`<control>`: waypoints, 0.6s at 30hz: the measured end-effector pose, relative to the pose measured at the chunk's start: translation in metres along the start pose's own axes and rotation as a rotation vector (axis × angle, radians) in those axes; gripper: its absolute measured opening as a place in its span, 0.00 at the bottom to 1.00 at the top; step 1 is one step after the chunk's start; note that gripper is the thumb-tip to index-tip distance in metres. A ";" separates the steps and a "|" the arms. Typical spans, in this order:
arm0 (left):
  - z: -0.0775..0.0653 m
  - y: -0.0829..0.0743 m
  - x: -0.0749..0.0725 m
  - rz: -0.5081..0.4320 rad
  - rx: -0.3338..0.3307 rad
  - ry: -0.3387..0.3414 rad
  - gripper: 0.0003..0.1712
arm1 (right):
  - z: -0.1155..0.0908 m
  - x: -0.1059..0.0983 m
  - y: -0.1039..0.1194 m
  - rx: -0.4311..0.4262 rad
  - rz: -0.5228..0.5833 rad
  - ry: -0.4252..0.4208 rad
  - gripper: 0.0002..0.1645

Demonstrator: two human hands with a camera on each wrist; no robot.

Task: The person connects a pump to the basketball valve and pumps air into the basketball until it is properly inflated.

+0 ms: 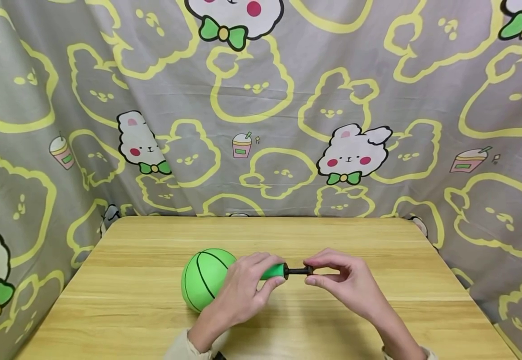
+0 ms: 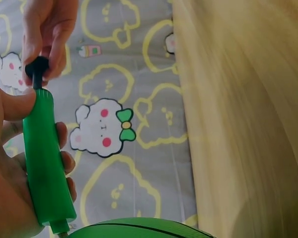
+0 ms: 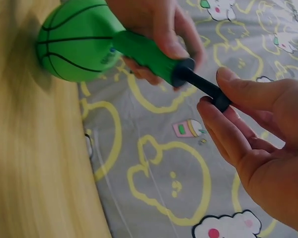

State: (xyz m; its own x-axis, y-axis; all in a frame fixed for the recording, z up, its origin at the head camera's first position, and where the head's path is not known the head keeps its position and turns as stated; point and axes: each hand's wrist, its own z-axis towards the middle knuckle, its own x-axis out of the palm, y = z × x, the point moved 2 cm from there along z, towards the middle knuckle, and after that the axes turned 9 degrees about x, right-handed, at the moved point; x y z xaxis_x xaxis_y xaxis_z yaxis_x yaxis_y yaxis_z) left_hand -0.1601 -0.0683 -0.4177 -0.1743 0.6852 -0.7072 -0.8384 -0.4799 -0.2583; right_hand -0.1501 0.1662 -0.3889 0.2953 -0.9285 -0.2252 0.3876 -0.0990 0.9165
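A green ball (image 1: 204,280) with black lines, like a small basketball, rests on the wooden table. Beside it my left hand (image 1: 247,290) grips the green barrel of a small hand pump (image 2: 43,153), its fingers curled round it. The pump's narrow end meets the ball at the bottom of the left wrist view. From the barrel's other end a black plunger rod (image 1: 298,271) sticks out part way. The thumb and fingers of my right hand (image 1: 346,282) pinch the black handle (image 3: 220,100) at the rod's end.
The light wooden table (image 1: 378,240) stretches out around the hands and the ball. Behind it and at both sides hangs a grey curtain (image 1: 279,135) printed with yellow outlines and white rabbit heads.
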 end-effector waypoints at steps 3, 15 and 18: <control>0.000 0.002 -0.002 -0.006 -0.012 0.001 0.14 | -0.001 -0.008 0.002 0.010 0.005 0.003 0.17; -0.001 0.007 -0.009 -0.004 -0.031 -0.014 0.12 | -0.008 -0.035 0.008 0.043 -0.056 -0.019 0.17; -0.001 0.008 -0.011 -0.006 -0.037 -0.015 0.13 | -0.009 -0.040 0.012 0.028 -0.060 -0.024 0.17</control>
State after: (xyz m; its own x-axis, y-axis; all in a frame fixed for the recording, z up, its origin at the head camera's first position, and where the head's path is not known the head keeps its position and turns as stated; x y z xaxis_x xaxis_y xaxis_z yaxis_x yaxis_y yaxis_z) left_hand -0.1648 -0.0800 -0.4126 -0.1767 0.6961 -0.6959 -0.8197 -0.4955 -0.2875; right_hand -0.1499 0.2054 -0.3722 0.2514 -0.9288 -0.2722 0.3791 -0.1642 0.9107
